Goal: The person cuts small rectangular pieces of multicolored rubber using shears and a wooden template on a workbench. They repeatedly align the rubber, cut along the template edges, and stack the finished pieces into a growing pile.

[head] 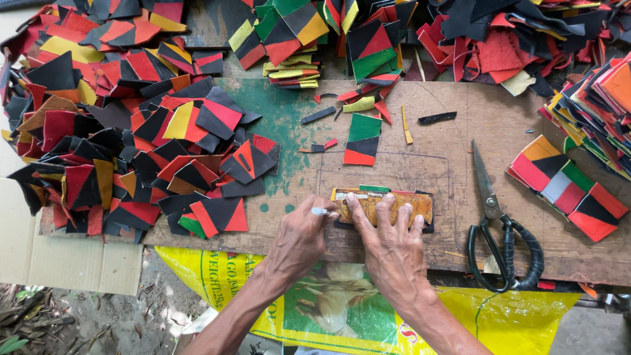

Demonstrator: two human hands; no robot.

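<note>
Left hand (299, 240): closed round a thin pen (320, 212), tip at the left end of the template (383, 205); looks like tracing an outline.
Right hand (393, 244): spread flat, fingers (384, 209) pressing the template down, not gripping anything.
Template: tan, oblong, near the front edge of the board (460, 171), lying on a dark patch (426, 227) that peeks out at its right end.
Doing it well: probably best to keep the right hand's weight even so nothing slips, hold the pen upright and tight against the template's edge, and shift fingers only where the line is already drawn.
Scissors (501, 230): untouched on the board, just right of the right hand.
Spare piece (363, 139): green, black and red, alone mid-board behind the template.
Piles (131, 131): cut patches heaped at the left, back and right edges.
Hidden: patch under the template mostly covered, colours unclear; pen tip too small to read; any drawn line impossible to make out; forearms cut off at the bottom.
</note>
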